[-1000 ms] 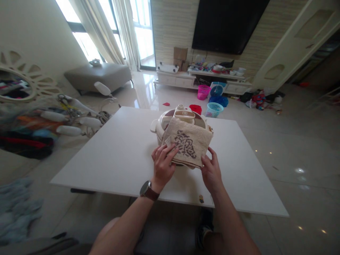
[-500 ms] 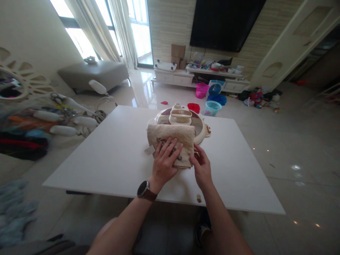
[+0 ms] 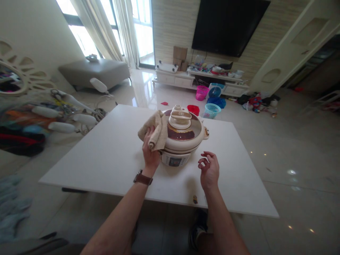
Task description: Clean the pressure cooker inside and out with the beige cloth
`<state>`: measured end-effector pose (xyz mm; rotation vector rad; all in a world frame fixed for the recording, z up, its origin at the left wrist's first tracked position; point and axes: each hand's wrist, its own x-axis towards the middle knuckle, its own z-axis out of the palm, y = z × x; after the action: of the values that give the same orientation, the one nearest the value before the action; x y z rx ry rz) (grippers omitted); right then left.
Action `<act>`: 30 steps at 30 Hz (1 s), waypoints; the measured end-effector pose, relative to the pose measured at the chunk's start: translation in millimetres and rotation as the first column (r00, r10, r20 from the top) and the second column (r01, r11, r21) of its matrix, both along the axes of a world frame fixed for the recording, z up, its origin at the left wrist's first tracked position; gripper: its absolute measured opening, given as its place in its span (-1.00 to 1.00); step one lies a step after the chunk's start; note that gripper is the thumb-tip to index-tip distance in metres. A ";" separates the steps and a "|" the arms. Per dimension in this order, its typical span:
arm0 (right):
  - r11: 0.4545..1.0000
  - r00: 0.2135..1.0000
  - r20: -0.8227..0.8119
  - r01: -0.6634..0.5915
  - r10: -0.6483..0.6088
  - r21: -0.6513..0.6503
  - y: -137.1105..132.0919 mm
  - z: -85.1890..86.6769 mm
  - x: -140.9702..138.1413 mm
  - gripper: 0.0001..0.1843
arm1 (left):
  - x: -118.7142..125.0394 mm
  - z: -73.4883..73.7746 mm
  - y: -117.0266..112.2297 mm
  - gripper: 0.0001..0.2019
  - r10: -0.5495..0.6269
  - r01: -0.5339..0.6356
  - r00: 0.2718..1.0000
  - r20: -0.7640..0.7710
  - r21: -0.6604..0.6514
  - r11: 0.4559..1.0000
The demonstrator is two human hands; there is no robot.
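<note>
A cream electric pressure cooker [image 3: 175, 161] stands on the white table [image 3: 106, 156], its lid with the broad handle [image 3: 181, 115] on top. My left hand [image 3: 150, 148] is closed on a folded beige towel [image 3: 156, 129] at the cooker's left side, against or just over the lid's rim. The towel hides that part of the rim. My right hand [image 3: 209, 168] is in the air to the right of the cooker's front, holding nothing, its fingers loosely curled and apart.
A small sticker [image 3: 195, 199] is at the table's near edge. Beyond the table stand a light-blue basket [image 3: 211, 111], a red container [image 3: 193, 110] and a pink basket [image 3: 202, 92]. White lamp arms [image 3: 85, 119] reach close to the table's left side.
The towel has moved left with my left hand, from the cooker's front to its left side, uncovering the front panel. My right hand has let go of the towel and drawn back right.
</note>
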<state>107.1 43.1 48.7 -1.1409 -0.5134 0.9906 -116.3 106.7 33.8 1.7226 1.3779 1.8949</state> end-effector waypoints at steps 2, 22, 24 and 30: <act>1.000 1.000 0.014 -0.006 0.006 0.006 0.8 0.0 1.2 -0.67 | 9.1 11.6 -9.7 -0.56 -0.049 0.071 0.976 -0.212 0.099 0.993; 0.998 0.999 -0.030 0.018 -0.020 -0.061 5.0 -2.1 19.2 -0.71 | -6.5 -6.8 23.1 -0.53 0.115 -0.114 0.991 0.068 -0.027 0.993; 0.998 1.000 -0.021 0.006 -0.008 -0.061 6.2 -4.1 20.2 -0.71 | -5.8 -13.0 30.4 -0.52 0.146 -0.143 0.981 0.127 -0.032 0.989; 0.993 0.995 0.075 -0.055 0.063 -0.108 8.0 -9.6 22.6 -0.70 | 7.1 7.5 24.2 -0.60 0.210 -0.210 0.978 0.012 0.059 0.976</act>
<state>129.7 51.1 39.1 -1.2690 -0.5653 1.0369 -109.2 130.9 41.3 1.6540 1.5713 2.0681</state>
